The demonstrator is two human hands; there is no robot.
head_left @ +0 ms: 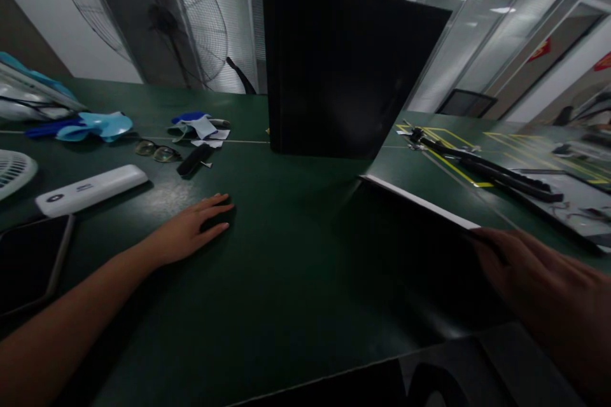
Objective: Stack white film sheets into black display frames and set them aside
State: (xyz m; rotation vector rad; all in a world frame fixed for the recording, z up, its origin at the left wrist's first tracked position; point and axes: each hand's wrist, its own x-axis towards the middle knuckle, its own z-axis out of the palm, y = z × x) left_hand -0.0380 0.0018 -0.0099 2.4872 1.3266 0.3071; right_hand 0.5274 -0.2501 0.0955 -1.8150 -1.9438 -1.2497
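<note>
My left hand [193, 229] lies flat on the green table [286, 267], fingers stretched out and holding nothing. My right hand [534, 280] is at the lower right, its fingers curled over the white-edged rim of a dark flat board [420, 248] that lies in front of me. A large black panel [344, 70] stands upright at the middle back of the table, beyond the board.
Left of my left hand are a white oblong device [90, 189], a dark phone [28, 261], glasses [157, 151], a black marker [193, 159], blue plastic fan parts [95, 126] and a white grille [12, 172]. A black folded stand [482, 165] lies at the right. A pedestal fan [191, 19] stands behind.
</note>
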